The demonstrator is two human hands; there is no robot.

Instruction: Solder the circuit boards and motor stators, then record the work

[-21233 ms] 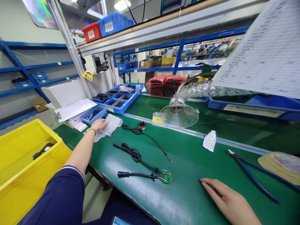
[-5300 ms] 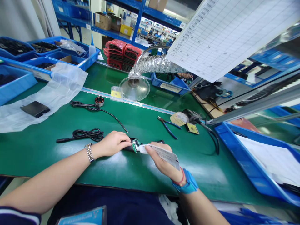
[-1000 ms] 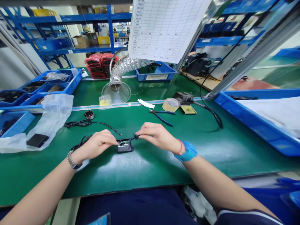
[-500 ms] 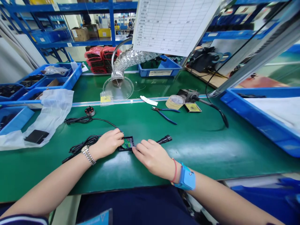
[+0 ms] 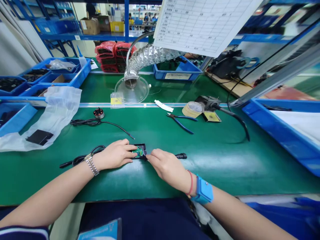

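A small open black plastic case [image 5: 142, 145] lies on the green bench, a green circuit board [image 5: 139, 151] with a yellow part inside it. My left hand [image 5: 116, 155] steadies the case from the left, fingertips resting over the board. At the case's right end, my right hand [image 5: 163, 165] pinches what looks like a black cable; the fingers hide the exact grip. Beyond that hand, a black cable connector [image 5: 181, 156] sticks out. A coiled black cable [image 5: 83, 159] lies partly behind my left wrist. Above the hands, a thin black cable [image 5: 120, 127] ends on the bench.
Blue-handled cutters [image 5: 182, 122], a tape roll [image 5: 193, 109] and a white tube [image 5: 163, 106] lie farther back. A clear fume hood [image 5: 132, 91] stands mid-bench. Blue bins flank both sides, including a right bin [image 5: 282, 135]. A black cover [image 5: 39, 137] rests on white wrap at left.
My left fingers have slid lower and farther over the board, away from the thin cable's tip. My right hand stays at the case's right end. The view has shifted slightly.
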